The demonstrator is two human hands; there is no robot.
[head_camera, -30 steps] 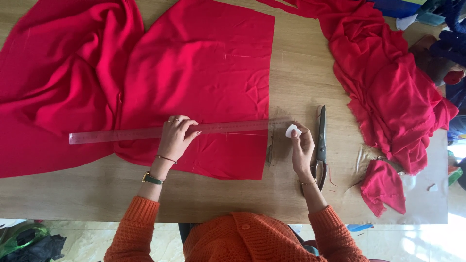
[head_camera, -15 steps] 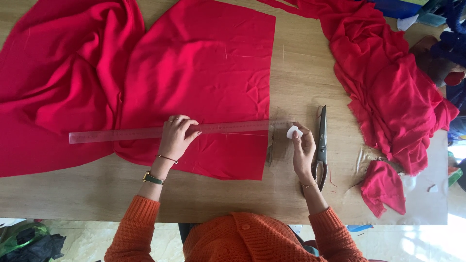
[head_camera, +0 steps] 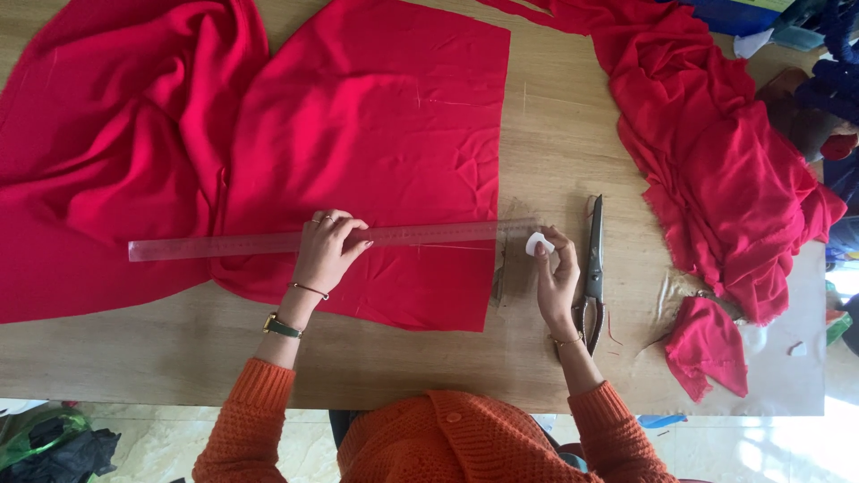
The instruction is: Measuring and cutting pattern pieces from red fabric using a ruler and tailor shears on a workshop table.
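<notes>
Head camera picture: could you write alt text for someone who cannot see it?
A person's left hand presses a clear ruler across red cloth on a wooden table, while the right hand holds a small white piece of chalk. Scissors lie alongside.

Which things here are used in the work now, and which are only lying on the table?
In use: left hand pressing the clear ruler on the flat red fabric; right hand holding white chalk.

Lying about: scissors, bunched red cloth, small red scrap.
</notes>
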